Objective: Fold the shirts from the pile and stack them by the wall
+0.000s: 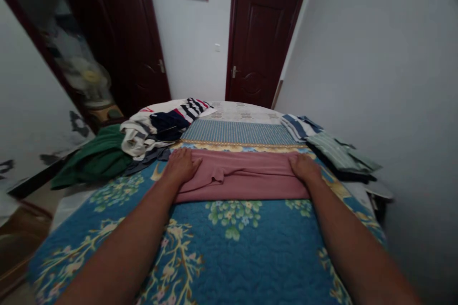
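Note:
A pink garment [246,176] lies folded into a long, wide strip across a blue floral quilted cover [246,252], with a small fold standing up left of its middle. My left hand [183,166] lies on the garment's left end, fingers spread and pointing away from me. On the right end rests my right hand [304,167], its fingertips at the fabric's edge and partly turned from view, so its grip is hard to make out.
Crumpled clothes [139,136] and a green garment [95,159] lie at the left edge. Folded shirts [338,152] are stacked on the right, beside the white wall. Beyond stand two dark red doors [263,38].

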Tool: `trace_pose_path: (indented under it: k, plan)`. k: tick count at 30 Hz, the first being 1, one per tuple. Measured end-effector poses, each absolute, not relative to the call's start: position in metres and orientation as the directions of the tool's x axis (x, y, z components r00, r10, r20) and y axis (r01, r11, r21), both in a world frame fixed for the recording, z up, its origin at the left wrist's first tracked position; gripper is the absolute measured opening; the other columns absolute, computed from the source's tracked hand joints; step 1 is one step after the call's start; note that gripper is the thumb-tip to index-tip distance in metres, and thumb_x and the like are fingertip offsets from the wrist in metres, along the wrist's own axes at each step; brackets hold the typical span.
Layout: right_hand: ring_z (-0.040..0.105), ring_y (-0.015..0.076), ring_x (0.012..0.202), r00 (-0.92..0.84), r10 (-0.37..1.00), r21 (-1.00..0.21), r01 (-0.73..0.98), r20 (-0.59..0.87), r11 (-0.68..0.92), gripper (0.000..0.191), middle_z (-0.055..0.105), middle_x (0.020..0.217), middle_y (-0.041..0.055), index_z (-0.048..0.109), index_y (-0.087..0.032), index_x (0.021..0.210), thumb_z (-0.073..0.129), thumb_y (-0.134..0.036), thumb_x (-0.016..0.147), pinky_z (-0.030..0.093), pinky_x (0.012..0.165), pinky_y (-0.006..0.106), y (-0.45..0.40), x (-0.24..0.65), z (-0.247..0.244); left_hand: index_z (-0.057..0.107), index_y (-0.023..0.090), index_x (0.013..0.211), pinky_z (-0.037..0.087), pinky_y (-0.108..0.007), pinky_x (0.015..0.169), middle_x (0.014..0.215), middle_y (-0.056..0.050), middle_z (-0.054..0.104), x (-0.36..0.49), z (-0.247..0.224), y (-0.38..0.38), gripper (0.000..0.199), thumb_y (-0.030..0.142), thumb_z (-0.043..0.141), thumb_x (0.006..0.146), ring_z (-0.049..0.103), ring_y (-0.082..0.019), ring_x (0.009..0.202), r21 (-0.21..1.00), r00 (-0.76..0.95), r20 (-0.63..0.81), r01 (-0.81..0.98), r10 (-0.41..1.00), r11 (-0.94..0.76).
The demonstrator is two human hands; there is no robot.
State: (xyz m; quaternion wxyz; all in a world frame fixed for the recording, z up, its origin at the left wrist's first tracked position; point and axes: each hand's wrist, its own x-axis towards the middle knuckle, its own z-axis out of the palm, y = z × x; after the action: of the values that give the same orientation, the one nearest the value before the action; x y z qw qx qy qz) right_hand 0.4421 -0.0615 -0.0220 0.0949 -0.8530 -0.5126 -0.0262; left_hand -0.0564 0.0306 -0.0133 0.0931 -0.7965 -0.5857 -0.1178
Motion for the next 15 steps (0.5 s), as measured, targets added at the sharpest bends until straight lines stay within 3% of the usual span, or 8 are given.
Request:
trace_pose_path:
  k: [5,9,12,15]
  plan:
    - [0.069,0.031,0.129,0.524,0.841,-0.19,0.847,0.133,-0.497,0.048,0.073,0.135,0.0243,0.078,-0.011,0.128,0.046,-0.04,0.107,0.046,0.113,0.037,-0.071,0.455,-0.005,0.066,0.007,0.132,0.044,-0.052,0.116,0.134,-0.027,0.068,-0.063,-0.013,0.042,0.061,0.054,0.04,0.103,0.061,-0.041,0.132,0.004,0.366,0.329,0.921,0.871,-0.389]
    - [0.07,0.0321,0.126,0.606,0.785,-0.326,0.774,0.131,-0.543,0.042,0.076,0.131,0.0234,0.081,-0.011,0.124,0.052,-0.029,0.101,0.048,0.109,0.036,-0.082,0.477,0.007,0.062,0.01,0.141,0.043,-0.049,0.119,0.147,-0.024,0.062,-0.066,-0.004,0.033,0.057,0.046,0.041,0.102,0.057,-0.038,0.139,0.042,0.398,0.408,0.89,0.821,-0.453]
    - [0.071,0.0324,0.123,0.626,0.772,-0.378,0.744,0.106,-0.551,0.042,0.077,0.126,0.0246,0.083,-0.008,0.118,0.05,-0.026,0.099,0.05,0.105,0.034,-0.088,0.492,0.013,0.063,0.013,0.138,0.043,-0.049,0.119,0.144,-0.021,0.067,-0.063,0.006,0.019,0.054,0.047,0.041,0.103,0.059,-0.036,0.136,0.07,0.449,0.368,0.86,0.814,-0.506]
    - [0.074,0.0322,0.112,0.618,0.784,-0.446,0.716,0.047,-0.537,0.04,0.081,0.109,0.0235,0.085,-0.007,0.108,0.052,-0.029,0.097,0.055,0.094,0.033,-0.092,0.5,0.016,0.066,0.014,0.133,0.045,-0.051,0.117,0.14,-0.019,0.07,-0.053,0.014,0.001,0.052,0.049,0.041,0.104,0.061,-0.036,0.134,0.073,0.541,0.292,0.81,0.789,-0.582]
